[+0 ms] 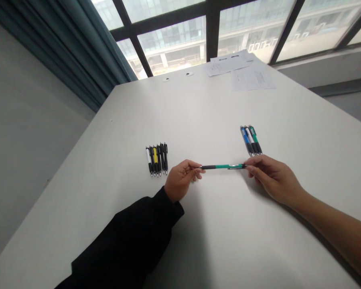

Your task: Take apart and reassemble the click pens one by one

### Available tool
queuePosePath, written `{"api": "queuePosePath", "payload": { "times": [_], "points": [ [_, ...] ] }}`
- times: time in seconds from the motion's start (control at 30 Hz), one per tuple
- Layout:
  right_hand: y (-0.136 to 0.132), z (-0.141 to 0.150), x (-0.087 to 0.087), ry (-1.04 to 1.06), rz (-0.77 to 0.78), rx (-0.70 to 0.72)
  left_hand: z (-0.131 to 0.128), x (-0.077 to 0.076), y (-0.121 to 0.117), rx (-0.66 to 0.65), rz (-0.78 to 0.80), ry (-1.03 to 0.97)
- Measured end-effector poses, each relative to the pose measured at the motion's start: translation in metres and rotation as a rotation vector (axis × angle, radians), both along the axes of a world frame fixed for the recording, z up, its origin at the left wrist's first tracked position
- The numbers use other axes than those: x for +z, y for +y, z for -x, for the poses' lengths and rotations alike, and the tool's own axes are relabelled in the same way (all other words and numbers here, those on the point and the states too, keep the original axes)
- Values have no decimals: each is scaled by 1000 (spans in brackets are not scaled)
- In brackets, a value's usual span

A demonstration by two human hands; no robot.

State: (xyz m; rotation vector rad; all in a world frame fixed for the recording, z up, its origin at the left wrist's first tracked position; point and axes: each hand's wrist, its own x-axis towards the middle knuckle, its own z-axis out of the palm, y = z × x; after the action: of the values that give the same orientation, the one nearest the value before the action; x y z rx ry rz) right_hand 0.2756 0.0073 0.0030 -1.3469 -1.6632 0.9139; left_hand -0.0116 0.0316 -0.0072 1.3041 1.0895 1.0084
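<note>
A green pen [225, 166] with a black grip is held level just above the white table [198, 112], one end in each of my hands. My left hand [182, 180], in a black sleeve, pinches the black tip end. My right hand [272, 176], bare-armed, pinches the clip end. Just beyond my right hand lie three pens [251, 140] side by side, blue, white and green. Left of my left hand lies a row of several pens [157, 159], mostly black, one yellow and one white.
Sheets of paper [243, 70] lie at the table's far edge by the window. A teal curtain [87, 52] hangs at the back left. The table's left edge drops to a grey floor [27, 132].
</note>
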Motion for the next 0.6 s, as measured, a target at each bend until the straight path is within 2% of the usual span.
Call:
{"api": "queuePosePath", "payload": {
  "times": [0.33,0.6],
  "points": [
    [1,-3,-5,-94,53,-1,2,0,-2,-6,-33,91],
    [2,-2,0,-159,51,20,2,6,-3,-32,-48,164]
  ]
}}
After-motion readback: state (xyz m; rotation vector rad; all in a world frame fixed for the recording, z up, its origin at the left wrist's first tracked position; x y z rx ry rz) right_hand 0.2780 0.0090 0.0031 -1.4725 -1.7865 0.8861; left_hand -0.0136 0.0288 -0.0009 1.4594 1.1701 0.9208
